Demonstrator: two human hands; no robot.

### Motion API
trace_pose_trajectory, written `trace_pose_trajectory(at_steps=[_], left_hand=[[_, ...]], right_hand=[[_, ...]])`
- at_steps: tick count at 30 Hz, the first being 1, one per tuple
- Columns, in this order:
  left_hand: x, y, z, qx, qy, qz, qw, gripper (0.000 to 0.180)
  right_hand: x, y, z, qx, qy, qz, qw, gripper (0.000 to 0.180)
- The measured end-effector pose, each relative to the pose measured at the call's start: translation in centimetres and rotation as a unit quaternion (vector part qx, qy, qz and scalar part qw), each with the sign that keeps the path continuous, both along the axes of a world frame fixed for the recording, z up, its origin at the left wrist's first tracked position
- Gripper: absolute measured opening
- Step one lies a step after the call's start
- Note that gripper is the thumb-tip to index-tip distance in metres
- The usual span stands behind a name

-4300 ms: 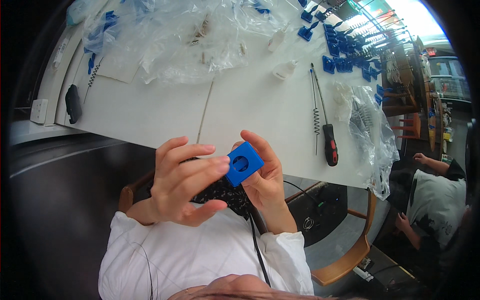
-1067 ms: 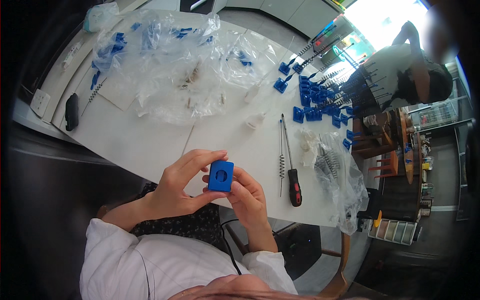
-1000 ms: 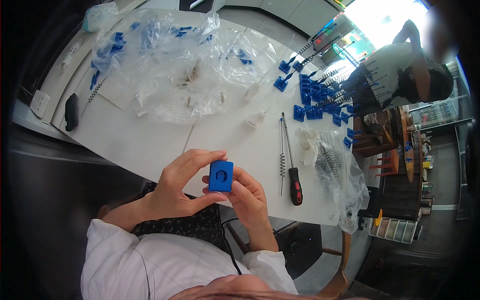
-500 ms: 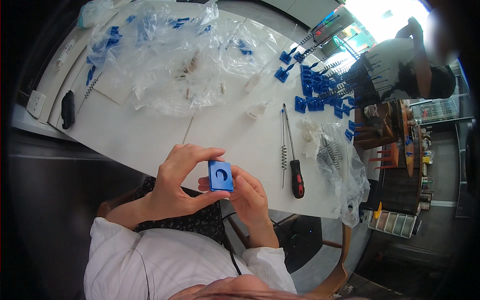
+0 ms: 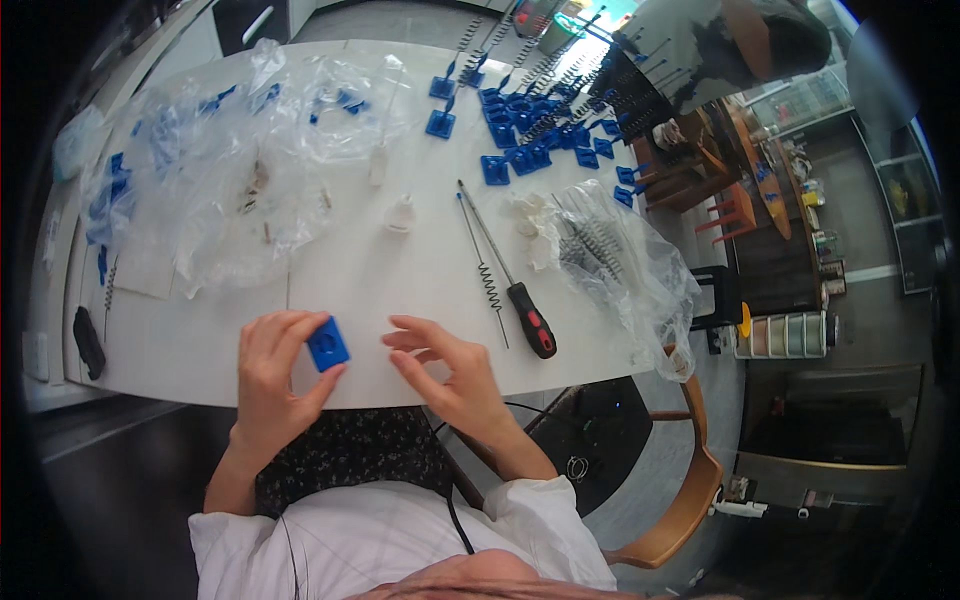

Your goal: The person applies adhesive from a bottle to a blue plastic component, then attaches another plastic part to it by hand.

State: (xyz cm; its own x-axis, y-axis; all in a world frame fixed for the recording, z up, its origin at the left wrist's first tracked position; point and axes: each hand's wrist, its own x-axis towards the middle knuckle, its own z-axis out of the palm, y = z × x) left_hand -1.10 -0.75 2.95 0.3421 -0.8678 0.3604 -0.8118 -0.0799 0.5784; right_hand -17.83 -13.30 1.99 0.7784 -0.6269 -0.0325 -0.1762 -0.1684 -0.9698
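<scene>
My left hand (image 5: 268, 365) pinches a square blue plastic base (image 5: 328, 345) between thumb and fingers, just above the near edge of the white table. A round recess shows in the base's upper face. My right hand (image 5: 450, 378) is a short way to its right, fingers apart, holding nothing. Beyond that hand lie a screwdriver (image 5: 531, 321) with a black and red handle and a thin wire (image 5: 490, 288) with a coiled middle. A small white bottle (image 5: 400, 215) stands further back, and a second white bottle (image 5: 378, 166) is behind it.
Crumpled clear bags (image 5: 230, 215) with blue parts cover the table's left. Another bag (image 5: 640, 275) holds coiled springs at the right. Several blue bases with upright coiled wires (image 5: 530, 120) crowd the far right. A black object (image 5: 88, 342) lies by the left edge; a wooden chair (image 5: 680, 500) stands nearby.
My hands have come apart: the left carries the blue base leftward, while the right has let go of it. The view has shifted, so the tabletop things appear further left.
</scene>
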Motion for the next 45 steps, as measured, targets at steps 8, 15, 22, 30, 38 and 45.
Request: trace_pose_trajectory(at_steps=[8,15,22,30,38,45], left_hand=[[3.5,1.6,-1.3,0.058,-0.006,0.063,0.996,0.045],[4.5,1.4,-1.0,0.04,-0.068,0.099,0.992,0.049],[4.8,3.1,0.8,-0.093,-0.164,0.093,0.978,0.034],[2.9,5.6,0.0,-0.192,-0.109,0.02,0.975,0.022],[11.9,5.2,2.1,-0.121,-0.191,0.273,0.935,0.021],[29.1,5.0,3.5,-0.081,-0.097,0.426,0.896,0.015]], right_hand=[[-5.8,-3.9,0.3,-0.388,0.083,-0.228,0.889,0.026],[-6.8,-5.2,-0.4,-0.36,0.175,-0.277,0.873,0.021],[-6.5,-5.9,-1.2,-0.483,0.181,-0.281,0.809,0.024],[-5.3,-3.6,-2.4,-0.495,0.035,-0.219,0.84,0.013],[-2.2,-2.5,-2.8,-0.504,-0.043,-0.197,0.84,0.022],[-1.5,-2.0,-2.3,-0.535,-0.013,-0.127,0.835,0.022]])
